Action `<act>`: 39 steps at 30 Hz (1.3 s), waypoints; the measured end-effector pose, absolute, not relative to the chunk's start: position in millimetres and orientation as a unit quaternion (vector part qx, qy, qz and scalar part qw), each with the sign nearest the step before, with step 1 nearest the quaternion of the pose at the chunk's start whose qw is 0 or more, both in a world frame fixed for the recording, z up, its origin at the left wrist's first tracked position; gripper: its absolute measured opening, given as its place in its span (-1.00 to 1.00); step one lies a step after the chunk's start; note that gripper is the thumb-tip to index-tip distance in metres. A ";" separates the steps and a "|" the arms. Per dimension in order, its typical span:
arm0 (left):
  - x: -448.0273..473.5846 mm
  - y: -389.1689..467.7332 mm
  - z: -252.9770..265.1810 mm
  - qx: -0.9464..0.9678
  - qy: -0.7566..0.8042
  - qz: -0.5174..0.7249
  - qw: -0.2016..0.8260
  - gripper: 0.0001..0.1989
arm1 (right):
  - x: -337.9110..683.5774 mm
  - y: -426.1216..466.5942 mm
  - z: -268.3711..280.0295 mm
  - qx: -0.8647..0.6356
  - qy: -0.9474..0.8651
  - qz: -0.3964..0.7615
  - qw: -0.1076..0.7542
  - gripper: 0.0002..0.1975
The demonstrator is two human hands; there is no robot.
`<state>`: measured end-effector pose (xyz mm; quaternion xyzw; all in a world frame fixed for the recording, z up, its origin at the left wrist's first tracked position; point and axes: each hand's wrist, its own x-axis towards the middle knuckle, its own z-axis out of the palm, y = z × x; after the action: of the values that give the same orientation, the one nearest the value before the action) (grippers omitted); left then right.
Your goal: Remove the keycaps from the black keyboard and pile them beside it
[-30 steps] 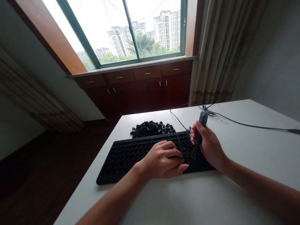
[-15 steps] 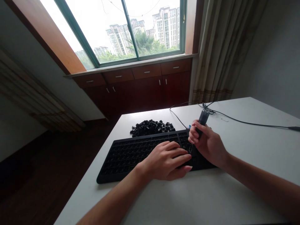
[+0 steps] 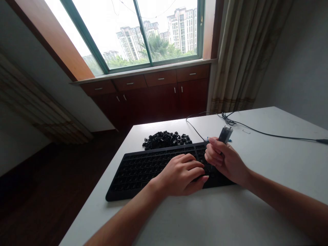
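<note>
A black keyboard [image 3: 143, 171] with most of its key positions bare lies on the white table. My left hand [image 3: 183, 174] rests palm down across its right half, fingers loosely bent and apart, nothing seen in them. Fingers of my right hand [image 3: 225, 159] are wrapped around a keycap puller [image 3: 226, 134] with a dark, partly see-through handle. Its handle sticks up above the fist, and thin wire shows below, over the keyboard's right end. Behind the keyboard is a heap of loose black keycaps [image 3: 166, 139]. My hands hide much of the keyboard's right side.
A thin black cable [image 3: 269, 131] runs from behind the keyboard into a tangle and on to the table's right edge. A small bent wire [image 3: 246, 131] lies near it. Beyond the white table [image 3: 205, 218] stand a dark red cabinet [image 3: 153, 99] and a window.
My right hand has turned and its grip has tightened; the puller's handle has dropped and tilted right. My left hand has shifted slightly left, its fingers drawn in a little.
</note>
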<state>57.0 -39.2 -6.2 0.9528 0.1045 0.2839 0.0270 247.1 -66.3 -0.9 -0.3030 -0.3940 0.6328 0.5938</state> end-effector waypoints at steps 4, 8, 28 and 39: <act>56.8 -38.7 -7.6 0.951 0.107 0.288 0.028 -0.85 | 246.8 -64.1 -2.2 -0.306 -0.390 0.640 0.587 -0.50; 56.6 -38.6 -7.3 0.951 0.107 0.289 0.029 -0.85 | 245.6 -61.6 -2.3 -0.348 -0.399 0.614 0.585 -0.54; 53.9 -37.2 -9.1 0.892 0.244 0.349 0.154 -0.78 | 243.5 -71.8 -1.6 -0.309 -0.430 0.636 0.562 -0.78; 50.5 -34.4 -8.1 0.855 0.250 0.399 0.217 -0.77 | 237.7 -78.2 -9.8 -0.311 -0.649 0.527 0.451 -0.70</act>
<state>50.5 -34.4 -8.1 0.8549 0.2503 0.3994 0.2167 237.7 -78.2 -9.8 -0.3113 -0.6492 0.5274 0.4511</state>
